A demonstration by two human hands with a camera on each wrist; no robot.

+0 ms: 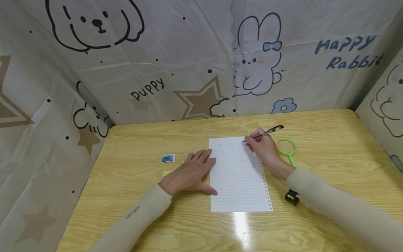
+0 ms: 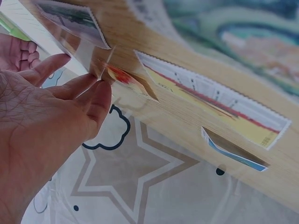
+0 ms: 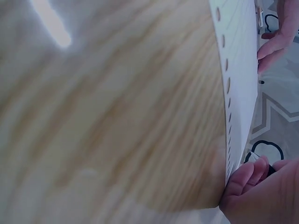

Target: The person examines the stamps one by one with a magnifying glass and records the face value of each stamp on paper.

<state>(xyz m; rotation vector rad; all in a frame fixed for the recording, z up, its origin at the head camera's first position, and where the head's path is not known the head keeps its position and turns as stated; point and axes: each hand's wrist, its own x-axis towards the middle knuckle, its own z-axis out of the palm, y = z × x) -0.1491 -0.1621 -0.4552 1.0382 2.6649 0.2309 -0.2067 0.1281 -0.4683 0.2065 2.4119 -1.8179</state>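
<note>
Cartoon-print sheeting of puppies, rabbits and stars walls in a wooden desk (image 1: pixel 132 217), where a person in beige sleeves is at the writing step. A lined sheet of paper (image 1: pixel 239 182) lies between the two hands. The left hand (image 1: pixel 191 174) rests flat, fingers spread, with its fingertips holding down the sheet's near edge; the right hand (image 1: pixel 263 148) pinches a pen (image 1: pixel 263 133) with the tip touching the top line, where a few faint marks appear to be started, though they are too small to read. Stamps (image 1: pixel 168 158) lie just beyond the left hand, a green magnifying glass (image 1: pixel 287 148) just past the right, and a small black-and-yellow object (image 1: pixel 292 197) beside the right forearm. Judged from this, the writing has barely begun; the next stroke calls for a steadied sheet and light tip pressure.
</note>
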